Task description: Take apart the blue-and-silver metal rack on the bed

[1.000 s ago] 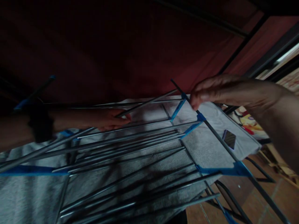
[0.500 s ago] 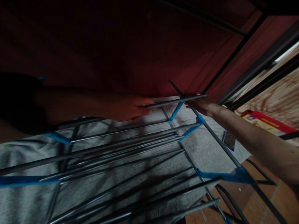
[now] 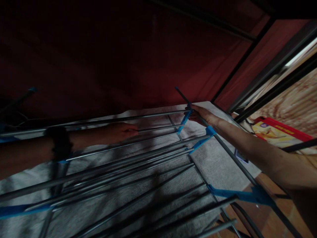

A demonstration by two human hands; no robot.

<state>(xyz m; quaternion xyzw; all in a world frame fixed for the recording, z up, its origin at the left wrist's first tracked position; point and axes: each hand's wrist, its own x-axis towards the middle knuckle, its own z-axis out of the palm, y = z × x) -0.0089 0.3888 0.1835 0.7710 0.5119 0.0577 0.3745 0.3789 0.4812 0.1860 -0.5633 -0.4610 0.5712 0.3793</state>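
My left hand (image 3: 123,131) is closed around a thin grey metal rod (image 3: 158,128). That rod runs right to a blue plastic connector (image 3: 184,121) on a rack frame; whether its end is seated there I cannot tell. At the rack's far right corner, my right hand (image 3: 201,115) grips the connector beside a dark side tube (image 3: 226,147). Some of its fingers are hidden behind the frame. A thicker rail (image 3: 148,115) crosses behind my left hand and meets the same connector.
More rods (image 3: 138,195) and blue brackets (image 3: 230,194) fill the foreground. Underneath lies a grey cloth (image 3: 223,168). A dark red panel (image 3: 148,66) rises behind. At right are a red and yellow box (image 3: 279,130), dark metal bars (image 3: 277,89) and tiled floor (image 3: 268,215).
My left hand has moved left and lower. The rod it held earlier stuck out past the frame; now its rod reaches the connector. My right hand has closed in at the corner.
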